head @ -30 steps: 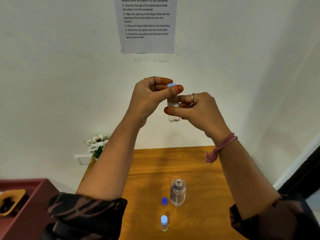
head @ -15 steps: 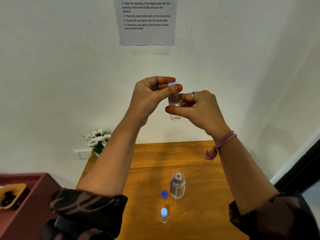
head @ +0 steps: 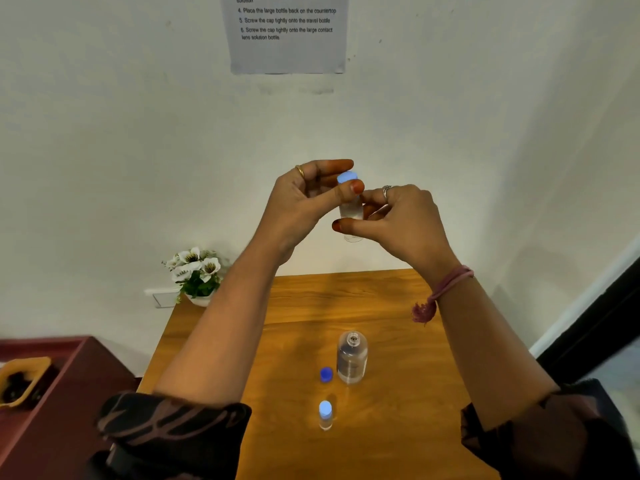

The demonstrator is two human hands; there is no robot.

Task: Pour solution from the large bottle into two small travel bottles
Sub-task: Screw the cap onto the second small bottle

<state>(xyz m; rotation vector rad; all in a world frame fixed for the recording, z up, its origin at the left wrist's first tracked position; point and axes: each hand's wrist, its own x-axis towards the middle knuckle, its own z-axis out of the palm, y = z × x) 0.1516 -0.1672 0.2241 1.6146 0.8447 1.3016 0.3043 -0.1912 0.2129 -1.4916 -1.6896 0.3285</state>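
Both hands are raised in front of the wall, well above the table. We find the left hand (head: 308, 199) pinching the pale blue cap (head: 347, 177) of a small travel bottle (head: 351, 211) between thumb and fingers, while the right hand (head: 398, 220) grips the clear body just below, thumb across the front. The bottle is upright and appears to hold clear liquid, though we cannot tell the level.

On the wooden table (head: 398, 393) below stands the large bottle (head: 352, 358), uncapped, its neck open. Its dark blue cap (head: 326, 374) lies just beside it. Nearer to us stands the second travel bottle (head: 325, 415), capped.

In our judgement the step in hand is the turning of the cap on the held bottle — whether on or off we cannot say from this view.

Handling notes:
- We judge the travel bottle light and rigid, and probably slick if wetted. It is best taken around the mid-body, as the right hand does, with the cap left free for the other hand.
- The large bottle looks heavier and, being open, would spill if knocked — take it around the waist, clear of the neck.

A potted white flower (head: 195, 271) sits at the table's far left corner.
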